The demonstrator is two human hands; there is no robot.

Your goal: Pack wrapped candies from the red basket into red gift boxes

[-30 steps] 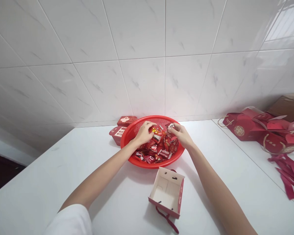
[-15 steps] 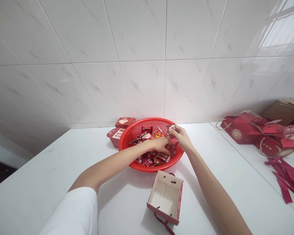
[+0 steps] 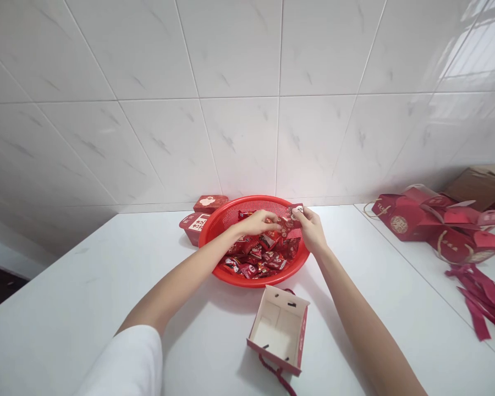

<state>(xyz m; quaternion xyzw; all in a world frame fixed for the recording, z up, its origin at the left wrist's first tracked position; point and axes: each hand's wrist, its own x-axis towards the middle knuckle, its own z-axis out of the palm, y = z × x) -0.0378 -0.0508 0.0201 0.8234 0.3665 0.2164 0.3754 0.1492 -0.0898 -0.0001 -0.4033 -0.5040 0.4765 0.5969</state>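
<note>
A red plastic basket [image 3: 253, 283] with mesh sides holds many shiny red wrapped candies [image 3: 268, 256]. Over its right rim, my right hand [image 3: 312, 230] pinches a red candy packet [image 3: 296, 211] with a white mark between thumb and fingers. My left hand [image 3: 259, 223] reaches over the middle of the basket, fingers curled close to the candies; whatever sits between its fingertips is too small to make out. In front of the basket lies an open red box [image 3: 277, 333], pale inside and without contents, with a dark red cord handle [image 3: 277, 374].
Two small red boxes [image 3: 194, 225] stand against the basket's left side. At the right lie several folded red gift boxes [image 3: 421, 220] with cord handles, dark pink ribbons [image 3: 480, 300] and a brown cardboard box [image 3: 478, 187]. A tiled wall [image 3: 239, 148] rises behind the white table [image 3: 107, 286].
My left hand has lifted from among the candies and moved up and slightly left. My right hand has shifted a little right, with more of the red packet now showing.
</note>
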